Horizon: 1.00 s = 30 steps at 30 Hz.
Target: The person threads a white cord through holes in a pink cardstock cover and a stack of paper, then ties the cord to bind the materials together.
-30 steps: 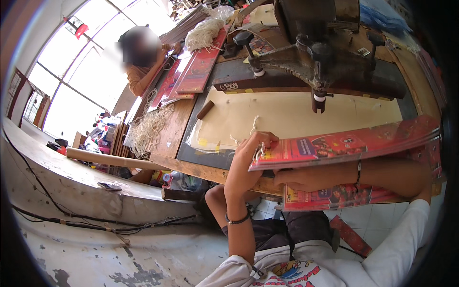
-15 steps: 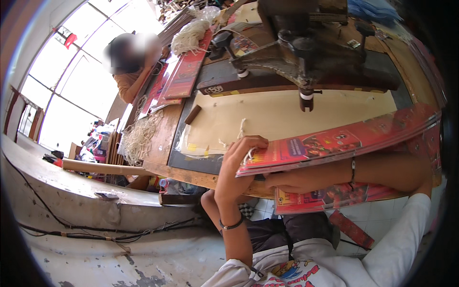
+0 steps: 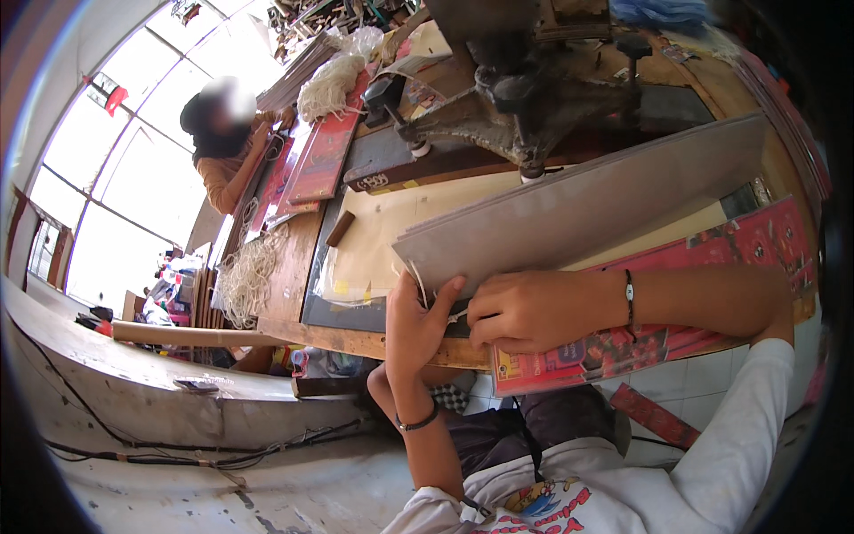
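Note:
A stack of thin long boards (image 3: 578, 205) is tilted up on its long edge, with plain grey backs toward me. My left hand (image 3: 414, 322) grips its near left corner, thumb raised, beside a white cord (image 3: 418, 278) hanging there. Against the stack's lower edge, my right hand (image 3: 529, 313) is closed with fingers curled; a bit of white cord shows between the hands. What the right fingers pinch is hidden. Under my right forearm, red printed sheets (image 3: 614, 351) lie at the table's front edge.
A heavy dark metal press (image 3: 507, 107) stands over the wooden table (image 3: 289, 276), behind a cream sheet (image 3: 382, 236). A small brown block (image 3: 340, 229) lies on that sheet. White cord bundles (image 3: 245, 280) and more red boards (image 3: 320, 165) are at left, near another person (image 3: 222, 151).
The stack has turned from red printed faces showing to grey backs showing, its far edge raised. My right hand has come from beneath it to its lower edge.

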Motion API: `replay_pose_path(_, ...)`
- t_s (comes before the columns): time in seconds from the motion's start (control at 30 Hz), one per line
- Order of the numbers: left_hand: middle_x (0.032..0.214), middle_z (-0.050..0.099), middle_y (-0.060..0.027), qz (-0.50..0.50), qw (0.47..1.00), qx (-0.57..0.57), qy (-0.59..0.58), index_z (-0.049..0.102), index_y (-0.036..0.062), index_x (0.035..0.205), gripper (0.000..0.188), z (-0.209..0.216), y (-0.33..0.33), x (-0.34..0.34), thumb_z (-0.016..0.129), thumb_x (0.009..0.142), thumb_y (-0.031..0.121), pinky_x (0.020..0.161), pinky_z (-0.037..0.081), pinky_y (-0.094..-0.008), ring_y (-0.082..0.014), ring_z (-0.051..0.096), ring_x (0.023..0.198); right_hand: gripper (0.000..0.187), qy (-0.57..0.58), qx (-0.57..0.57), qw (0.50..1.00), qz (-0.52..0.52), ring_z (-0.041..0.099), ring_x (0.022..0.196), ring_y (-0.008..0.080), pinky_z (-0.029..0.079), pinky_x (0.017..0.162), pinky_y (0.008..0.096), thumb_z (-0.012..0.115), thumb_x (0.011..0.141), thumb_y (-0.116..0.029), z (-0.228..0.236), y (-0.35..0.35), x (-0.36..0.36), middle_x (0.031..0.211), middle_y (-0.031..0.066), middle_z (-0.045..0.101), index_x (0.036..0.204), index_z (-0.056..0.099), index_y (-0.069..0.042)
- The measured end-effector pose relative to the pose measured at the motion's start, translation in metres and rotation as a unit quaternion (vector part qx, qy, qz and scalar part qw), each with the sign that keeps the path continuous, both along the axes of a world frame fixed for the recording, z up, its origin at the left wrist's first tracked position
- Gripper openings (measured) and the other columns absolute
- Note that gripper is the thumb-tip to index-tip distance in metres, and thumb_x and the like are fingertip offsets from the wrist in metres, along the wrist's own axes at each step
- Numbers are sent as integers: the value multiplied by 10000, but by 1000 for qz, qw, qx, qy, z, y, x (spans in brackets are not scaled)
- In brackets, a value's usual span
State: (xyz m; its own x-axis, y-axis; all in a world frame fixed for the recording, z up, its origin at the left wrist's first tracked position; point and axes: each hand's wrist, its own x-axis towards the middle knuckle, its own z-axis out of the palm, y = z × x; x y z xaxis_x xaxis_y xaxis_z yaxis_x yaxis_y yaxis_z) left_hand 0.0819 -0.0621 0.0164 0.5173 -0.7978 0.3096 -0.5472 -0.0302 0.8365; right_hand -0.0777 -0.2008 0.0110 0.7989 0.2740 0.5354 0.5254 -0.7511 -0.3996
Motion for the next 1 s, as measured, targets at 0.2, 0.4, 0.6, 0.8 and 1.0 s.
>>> replay_pose_path(0.2,905,743,-187,18,1000,21,1,615,-61,1112,357,-1,4,-1,781,917,188,730,542,-358,-221,709,800,70,-11,17,1000,17,637,927,286,520,866,416,673,897,-136,-1,0,2,918,78,629,891,677,-67)
replay_pose_path(0.4,894,737,-179,4,999,-38,-18,592,-38,1115,367,-4,1,0,792,905,187,707,525,-354,-233,695,776,87,-35,18,999,23,625,903,288,514,841,422,673,904,-147,-6,0,3,913,84,618,886,671,-62)
replay_pose_path(0.6,796,695,-137,21,996,-61,-59,582,-22,1047,363,-7,3,6,821,869,184,643,497,-330,-244,648,685,100,-17,6,1000,22,637,974,294,514,899,416,669,909,-162,-2,0,4,957,85,633,902,681,-63)
replay_pose_path(0.8,1227,604,-168,113,979,-30,-169,557,20,1266,540,-4,10,12,815,836,219,1032,379,-464,-334,535,1180,132,5,-19,1000,15,638,1025,298,504,943,423,670,908,-158,2,-2,2,1017,88,642,1001,678,-64)
replay_pose_path(1.0,1391,561,-161,248,926,-82,-271,525,34,1370,441,14,34,78,630,1009,266,1122,328,-464,-328,492,1328,176,23,-13,1000,5,637,1001,303,504,919,426,685,901,-161,0,-3,-2,1041,99,648,1054,671,-74)
